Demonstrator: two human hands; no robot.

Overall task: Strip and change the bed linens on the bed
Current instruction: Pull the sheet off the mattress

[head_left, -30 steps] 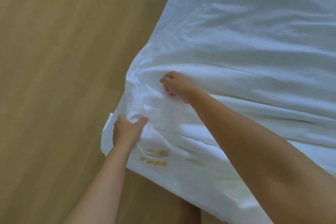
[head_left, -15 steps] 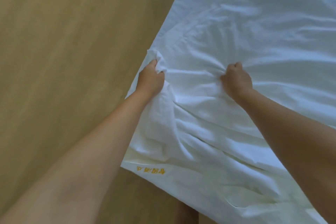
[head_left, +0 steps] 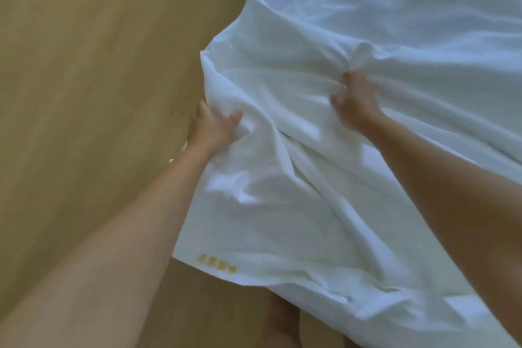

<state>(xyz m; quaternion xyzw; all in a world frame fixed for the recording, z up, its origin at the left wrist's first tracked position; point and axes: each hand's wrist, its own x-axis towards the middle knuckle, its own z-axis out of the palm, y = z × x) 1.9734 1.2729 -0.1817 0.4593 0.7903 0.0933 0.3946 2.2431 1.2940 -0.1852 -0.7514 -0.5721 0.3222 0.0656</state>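
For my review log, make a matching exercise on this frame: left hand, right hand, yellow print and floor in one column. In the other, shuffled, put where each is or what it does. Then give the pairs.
1. left hand
2. right hand
3. yellow print
4. floor

A. tan, to the left of the sheet
B. grips a bunch of the white sheet, well in from its edge
C. near the sheet's nearest corner
D. grips the sheet at its floor-side edge

Pairs: 1-D, 2-B, 3-C, 4-A
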